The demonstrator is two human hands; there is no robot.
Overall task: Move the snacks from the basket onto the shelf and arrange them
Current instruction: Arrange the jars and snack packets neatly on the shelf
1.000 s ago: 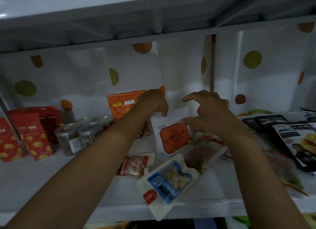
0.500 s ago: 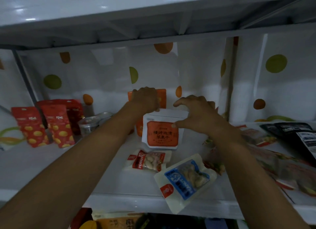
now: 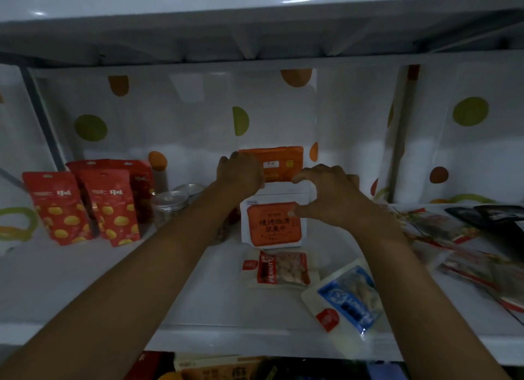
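A white pouch with an orange label point(image 3: 273, 223) stands upright near the middle of the white shelf point(image 3: 113, 280). My left hand point(image 3: 241, 172) is curled at its top left corner, its fingertips hidden. My right hand point(image 3: 329, 198) pinches the top right corner, thumb on the front. Right behind stands an orange pouch point(image 3: 283, 164), partly covered by my left hand. A red peanut pack point(image 3: 282, 269) and a blue-labelled nut pack point(image 3: 348, 294) lie flat in front.
Red bags point(image 3: 59, 206) stand at the left, with clear jars point(image 3: 168, 205) beside them. Flat packets point(image 3: 453, 232) and black bags point(image 3: 499, 215) fill the right side. The upper shelf point(image 3: 255, 39) hangs low overhead. More packs point(image 3: 226, 369) show below the shelf edge.
The white pouch went from tilted to upright and square, standing in front of the orange pouch. Both hands stayed at its top. The view shifted left.
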